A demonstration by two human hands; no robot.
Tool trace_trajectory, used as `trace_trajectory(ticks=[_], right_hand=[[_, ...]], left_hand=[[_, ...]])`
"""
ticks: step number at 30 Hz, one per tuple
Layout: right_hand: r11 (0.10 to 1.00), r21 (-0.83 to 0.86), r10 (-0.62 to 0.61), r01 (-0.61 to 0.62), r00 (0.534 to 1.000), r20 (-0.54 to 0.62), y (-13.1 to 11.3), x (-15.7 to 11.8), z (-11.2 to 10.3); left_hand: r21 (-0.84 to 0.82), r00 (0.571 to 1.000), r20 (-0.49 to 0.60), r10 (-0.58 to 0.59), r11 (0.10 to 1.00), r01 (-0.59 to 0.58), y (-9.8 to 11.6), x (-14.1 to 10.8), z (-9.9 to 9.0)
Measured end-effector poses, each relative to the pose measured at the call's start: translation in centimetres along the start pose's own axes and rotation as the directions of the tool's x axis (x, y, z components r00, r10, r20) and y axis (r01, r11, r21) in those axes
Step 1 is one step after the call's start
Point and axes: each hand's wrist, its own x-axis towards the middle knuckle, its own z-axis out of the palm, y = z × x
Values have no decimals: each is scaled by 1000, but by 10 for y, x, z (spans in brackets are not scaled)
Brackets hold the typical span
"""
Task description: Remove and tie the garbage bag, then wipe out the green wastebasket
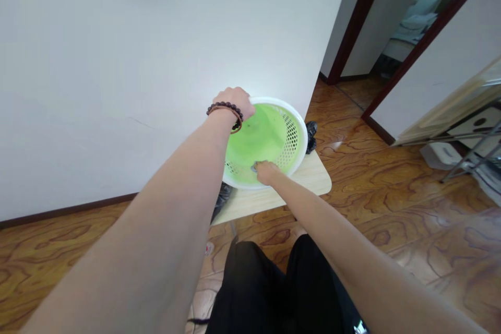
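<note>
A round plastic basket (299,135) with a white rim, pale green inside and pierced with holes along its sides, rests on a light wooden bench (313,175). My left hand (236,100), a beaded bracelet at its wrist, is closed over the basket's far left rim. Inside the basket, near its front wall, my right hand (266,171) is closed with the fingers bunched. A small greyish thing (254,167) shows at those fingertips, too small to name. Both of my forearms cover part of the bench and the basket's left side.
A white wall (97,88) stands right behind the bench. Black plastic bags (311,136) stick out beside the basket. My black-clad knees (250,276) are close below the bench. To the right are wooden flooring (352,209), a doorway and a white box (440,156).
</note>
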Motion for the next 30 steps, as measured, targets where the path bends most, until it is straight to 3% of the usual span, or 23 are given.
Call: trace_trajectory(ticks=[20,24,28,30], right_hand=[[1000,9,-15,16,998,-68,2,27,2],[994,4,-107,108,991,-85,5,1,5],[951,-8,-307,310,939,-158,12,-50,11],[942,11,-329,334,933,-145,15,-74,11]], left_hand=[[8,1000,14,2,1000,-2,2,-2,2],[5,1000,11,2,1000,-2,1,-4,0],[-6,1000,8,0,1000,0,3,-6,-2],[-6,1000,3,4,1000,-4,3,-6,-2]])
